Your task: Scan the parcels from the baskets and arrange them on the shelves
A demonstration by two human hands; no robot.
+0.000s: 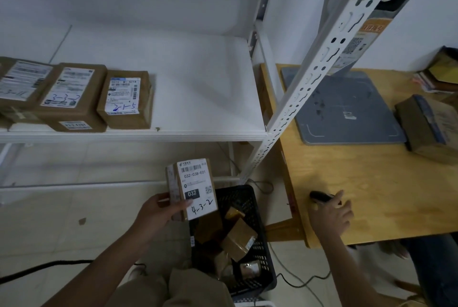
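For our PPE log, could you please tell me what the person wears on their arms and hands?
The left forearm and right forearm are bare, no sleeves in view. The left hand and right hand wear no gloves; no rings, watch or wristband show.

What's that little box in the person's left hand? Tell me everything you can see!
The parcel is a small brown cardboard box with pale tape down its left side. A white label covers its front: barcode on top, 032-038-E01, a black patch reading 032, a small square code, and handwritten 4-3-2 below. It is held nearly upright, label toward the camera, in the air near the black basket. Only the left hand touches it, gripping its lower left with the thumb on the label.
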